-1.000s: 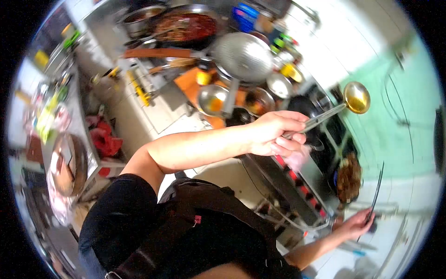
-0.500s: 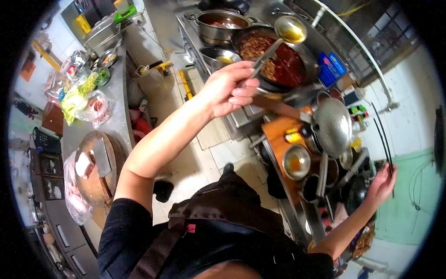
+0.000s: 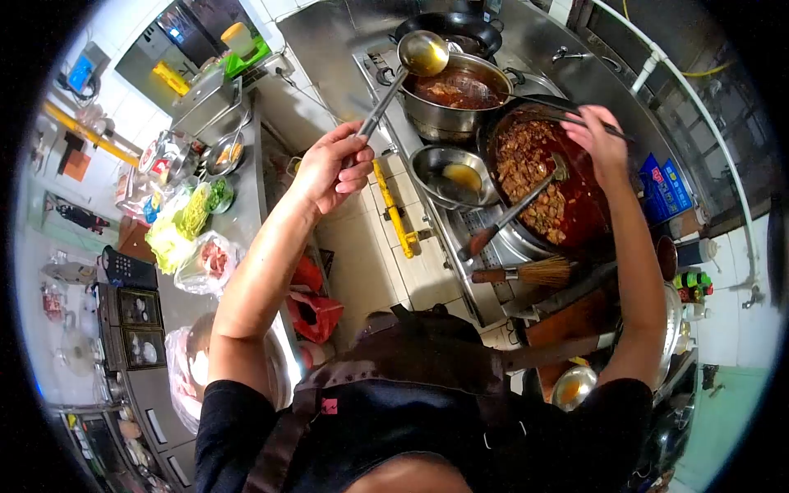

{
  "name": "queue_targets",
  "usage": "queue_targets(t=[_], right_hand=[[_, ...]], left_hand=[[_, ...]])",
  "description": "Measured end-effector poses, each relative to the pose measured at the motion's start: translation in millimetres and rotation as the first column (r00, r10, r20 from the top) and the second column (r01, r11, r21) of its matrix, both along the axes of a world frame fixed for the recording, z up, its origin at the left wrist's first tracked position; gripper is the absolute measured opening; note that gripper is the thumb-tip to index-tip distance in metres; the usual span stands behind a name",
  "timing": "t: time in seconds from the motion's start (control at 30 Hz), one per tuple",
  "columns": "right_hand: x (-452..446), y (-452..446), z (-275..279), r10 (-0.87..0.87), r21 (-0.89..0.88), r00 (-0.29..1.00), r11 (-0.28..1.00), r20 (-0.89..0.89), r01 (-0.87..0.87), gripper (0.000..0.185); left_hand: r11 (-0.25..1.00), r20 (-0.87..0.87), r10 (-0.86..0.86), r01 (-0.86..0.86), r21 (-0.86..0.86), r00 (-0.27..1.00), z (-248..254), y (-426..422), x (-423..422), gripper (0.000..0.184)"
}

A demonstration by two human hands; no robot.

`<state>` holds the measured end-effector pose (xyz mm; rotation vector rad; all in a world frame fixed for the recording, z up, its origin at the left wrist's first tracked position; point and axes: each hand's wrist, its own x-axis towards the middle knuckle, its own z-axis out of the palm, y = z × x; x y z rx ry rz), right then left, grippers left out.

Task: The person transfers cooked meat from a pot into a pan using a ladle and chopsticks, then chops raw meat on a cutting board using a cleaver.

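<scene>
My left hand (image 3: 333, 168) is closed around the handle of a metal ladle (image 3: 424, 54). Its bowl, with yellowish liquid in it, is raised by the left rim of a steel pot (image 3: 448, 125) of reddish broth. Long dark chopsticks (image 3: 542, 104) are gripped in my right hand (image 3: 602, 146), slightly blurred. They reach left towards the pot's right side, above a big wok (image 3: 491, 135) of chopped meat in dark red sauce. I cannot tell whether their tips touch the pot. A long-handled spatula (image 3: 526, 205) rests in the wok.
A steel basin (image 3: 436, 197) with yellow liquid sits left of the wok. A bamboo brush (image 3: 534, 273) lies at the stove's front edge. Another black wok (image 3: 460, 34) stands behind. On the left counter are lettuce (image 3: 177, 234) and bagged meat (image 3: 212, 261). A yellow pole (image 3: 393, 209) is near the floor.
My right hand has carried the chopsticks from the rack side on the right to over the wok. The ladle has shifted left to the pot, and the view has turned.
</scene>
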<state>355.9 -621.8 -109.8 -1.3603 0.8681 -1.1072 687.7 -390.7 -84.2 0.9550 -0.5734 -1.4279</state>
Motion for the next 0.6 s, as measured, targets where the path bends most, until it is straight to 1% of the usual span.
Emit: queue_targets(t=[0.03, 0.07, 0.1, 0.13, 0.2, 0.27, 0.33, 0.37, 0.4, 0.5, 0.53, 0.6], right_hand=[[23.7, -14.5, -6.8, 0.047, -0.041, 0.999, 0.998, -0.019, -0.048, 0.023], [46.4, -28.5, -15.3, 0.091, -0.08, 0.995, 0.992, -0.038, -0.094, 0.023], [70.3, -43.0, -26.7, 0.118, -0.069, 0.992, 0.99, -0.035, -0.12, 0.022], [92.4, -57.6, -39.6, 0.139, -0.063, 0.99, 0.988, -0.031, -0.141, 0.021], [134.2, -73.8, -63.0, 0.144, -0.074, 0.983, 0.986, -0.113, -0.153, 0.02], [168.7, -90.1, -96.4, 0.127, -0.099, 0.983, 0.985, -0.136, -0.141, 0.017], [197.4, -98.9, -113.1, 0.107, -0.112, 0.962, 0.984, -0.249, -0.138, 0.016], [209.8, -102.3, -117.8, 0.117, -0.05, 0.958, 0.99, -0.263, -0.134, 0.015], [221.5, -107.3, -123.2, 0.098, -0.064, 0.944, 0.99, -0.314, -0.124, 0.015], [252.8, -120.5, -134.5, 0.122, -0.006, 0.917, 0.991, -0.38, -0.135, 0.016], [263.4, -125.8, -139.2, 0.142, 0.083, 0.904, 0.989, -0.404, -0.119, 0.016], [283.4, -136.1, -150.4, 0.251, 0.203, 0.908, 0.96, -0.337, -0.191, 0.016]], left_hand=[[1.0, -0.006, -0.005, 0.005, 0.008, 1.0, -0.3, -9.5, 7.6, 0.021], [1.0, 0.046, 0.011, -0.012, 0.025, 0.999, -0.5, -20.3, 16.3, 0.021], [0.999, 0.101, 0.022, -0.026, 0.039, 0.995, -0.3, -30.4, 26.9, 0.021], [0.999, 0.1, 0.006, -0.01, 0.043, 0.995, -2.8, -42.2, 38.5, 0.021], [0.997, 0.114, -0.053, 0.046, 0.057, 0.992, -9.5, -59.6, 65.4, 0.022], [0.994, 0.099, -0.098, 0.092, 0.065, 0.99, -19.1, -78.9, 92.0, 0.022], [0.988, 0.153, -0.136, 0.122, 0.097, 0.979, -24.6, -93.3, 118.8, 0.021], [0.986, 0.17, -0.131, 0.11, 0.126, 0.977, -28.5, -100.9, 132.7, 0.022], [0.983, 0.156, -0.154, 0.135, 0.123, 0.976, -30.6, -108.2, 147.9, 0.022], [0.959, 0.151, -0.241, 0.211, 0.191, 0.959, -35.7, -129.8, 192.3, 0.026], [0.956, 0.164, -0.257, 0.225, 0.188, 0.952, -37.0, -138.0, 204.9, 0.026], [0.946, 0.171, -0.277, 0.238, 0.219, 0.945, -38.4, -155.2, 225.4, 0.026]])
